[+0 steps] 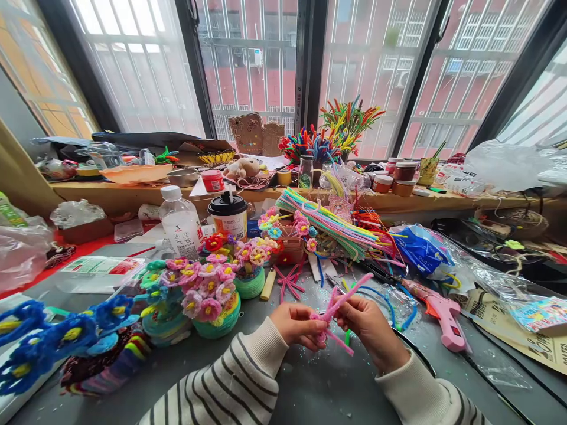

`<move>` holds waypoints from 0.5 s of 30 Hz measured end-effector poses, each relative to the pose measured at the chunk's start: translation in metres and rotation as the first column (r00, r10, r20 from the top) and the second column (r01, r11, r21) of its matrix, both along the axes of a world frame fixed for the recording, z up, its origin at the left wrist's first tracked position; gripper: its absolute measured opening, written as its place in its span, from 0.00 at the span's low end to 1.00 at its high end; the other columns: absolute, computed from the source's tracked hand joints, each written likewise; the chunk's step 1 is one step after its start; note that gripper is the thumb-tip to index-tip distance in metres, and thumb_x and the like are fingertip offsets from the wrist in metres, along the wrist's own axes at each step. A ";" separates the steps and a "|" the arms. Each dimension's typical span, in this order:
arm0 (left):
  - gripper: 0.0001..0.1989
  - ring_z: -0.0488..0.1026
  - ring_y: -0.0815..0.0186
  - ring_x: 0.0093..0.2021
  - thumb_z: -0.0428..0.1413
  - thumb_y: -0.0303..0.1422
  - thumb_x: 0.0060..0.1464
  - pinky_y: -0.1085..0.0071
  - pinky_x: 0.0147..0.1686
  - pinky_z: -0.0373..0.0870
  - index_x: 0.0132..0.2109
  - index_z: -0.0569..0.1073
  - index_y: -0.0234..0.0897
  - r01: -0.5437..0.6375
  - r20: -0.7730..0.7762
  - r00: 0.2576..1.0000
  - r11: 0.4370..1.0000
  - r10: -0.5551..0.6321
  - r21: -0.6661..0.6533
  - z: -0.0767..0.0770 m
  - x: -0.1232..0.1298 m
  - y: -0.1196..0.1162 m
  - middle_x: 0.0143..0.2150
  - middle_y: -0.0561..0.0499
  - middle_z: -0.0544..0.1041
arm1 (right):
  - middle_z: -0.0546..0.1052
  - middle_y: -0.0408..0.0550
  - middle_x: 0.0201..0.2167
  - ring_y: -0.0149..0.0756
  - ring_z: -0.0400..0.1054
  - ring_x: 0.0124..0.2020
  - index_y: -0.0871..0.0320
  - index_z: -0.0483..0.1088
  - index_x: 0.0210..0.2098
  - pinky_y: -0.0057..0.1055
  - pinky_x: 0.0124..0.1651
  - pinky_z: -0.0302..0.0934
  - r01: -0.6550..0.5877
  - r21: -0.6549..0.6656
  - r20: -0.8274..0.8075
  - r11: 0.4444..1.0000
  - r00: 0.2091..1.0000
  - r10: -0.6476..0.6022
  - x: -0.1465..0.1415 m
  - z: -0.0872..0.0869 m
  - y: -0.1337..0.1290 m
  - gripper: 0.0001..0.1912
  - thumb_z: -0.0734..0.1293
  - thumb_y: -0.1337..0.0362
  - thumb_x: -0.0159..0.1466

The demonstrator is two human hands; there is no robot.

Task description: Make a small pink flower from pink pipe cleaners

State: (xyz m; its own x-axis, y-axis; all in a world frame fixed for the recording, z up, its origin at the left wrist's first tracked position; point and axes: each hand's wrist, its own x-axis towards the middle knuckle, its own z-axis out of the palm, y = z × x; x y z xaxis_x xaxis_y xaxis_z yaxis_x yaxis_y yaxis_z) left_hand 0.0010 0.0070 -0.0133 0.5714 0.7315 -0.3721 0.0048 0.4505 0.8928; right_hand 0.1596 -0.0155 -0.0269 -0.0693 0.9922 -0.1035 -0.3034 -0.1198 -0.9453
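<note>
Pink pipe cleaners [340, 308], partly bent into loops, are between both hands above the grey table. My left hand [299, 324] pinches the looped part between thumb and fingers. My right hand [365, 324] is closed on the straight strands at the right, one end pointing up and another hanging below. A few pink pipe cleaners [290, 283] lie crossed on the table just beyond. Left of my left hand stand small pots of fuzzy flowers, with pink ones [210, 289] nearest and blue ones [73, 333] farther left.
A pink glue gun [443, 316] lies at the right, its cable running toward the front. Behind the hands are a bundle of pastel pipe cleaners [328, 224], a lidded cup [228, 218], a bottle [181, 224] and a blue packet [423, 251]. Jars [405, 171] line the windowsill.
</note>
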 end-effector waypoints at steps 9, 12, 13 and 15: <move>0.16 0.68 0.72 0.16 0.61 0.37 0.25 0.77 0.18 0.62 0.20 0.65 0.31 -0.097 -0.004 0.995 0.995 0.097 -0.012 -0.001 0.001 0.002 0.13 0.56 0.69 | 0.65 0.37 0.13 0.22 0.54 0.14 0.61 0.67 0.23 0.22 0.19 0.48 0.023 -0.027 -0.032 0.999 0.999 -0.024 -0.009 0.002 -0.002 0.13 0.70 0.60 0.41; 0.16 0.67 0.73 0.15 0.61 0.37 0.24 0.78 0.16 0.61 0.19 0.64 0.32 -0.101 -0.006 0.995 0.995 0.101 0.001 0.000 0.002 0.001 0.12 0.56 0.68 | 0.61 0.35 0.11 0.20 0.50 0.13 0.62 0.66 0.21 0.20 0.16 0.43 -0.011 0.001 -0.002 1.000 1.000 0.011 -0.010 0.001 -0.002 0.13 0.69 0.59 0.43; 0.17 0.67 0.73 0.14 0.62 0.38 0.24 0.78 0.16 0.61 0.19 0.64 0.32 -0.099 -0.006 0.995 0.995 0.099 0.000 0.000 0.003 0.001 0.12 0.56 0.69 | 0.60 0.35 0.11 0.19 0.49 0.12 0.62 0.65 0.20 0.20 0.16 0.41 -0.026 0.011 0.004 1.000 1.000 0.026 -0.010 0.001 -0.002 0.13 0.69 0.59 0.43; 0.17 0.66 0.73 0.14 0.62 0.38 0.23 0.78 0.16 0.61 0.19 0.65 0.31 -0.085 -0.004 0.996 0.996 0.085 -0.013 0.002 0.004 0.000 0.12 0.56 0.69 | 0.59 0.34 0.10 0.19 0.47 0.12 0.61 0.64 0.20 0.20 0.15 0.38 -0.058 0.019 -0.007 0.998 0.998 0.058 -0.009 0.001 -0.002 0.13 0.69 0.59 0.44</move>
State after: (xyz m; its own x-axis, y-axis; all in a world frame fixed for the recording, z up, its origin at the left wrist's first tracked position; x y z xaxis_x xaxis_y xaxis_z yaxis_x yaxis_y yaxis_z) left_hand 0.0049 0.0071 -0.0116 0.5062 0.7725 -0.3834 -0.0312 0.4607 0.8870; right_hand 0.1502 -0.0172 -0.0258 -0.1271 0.9883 -0.0845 -0.3035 -0.1199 -0.9453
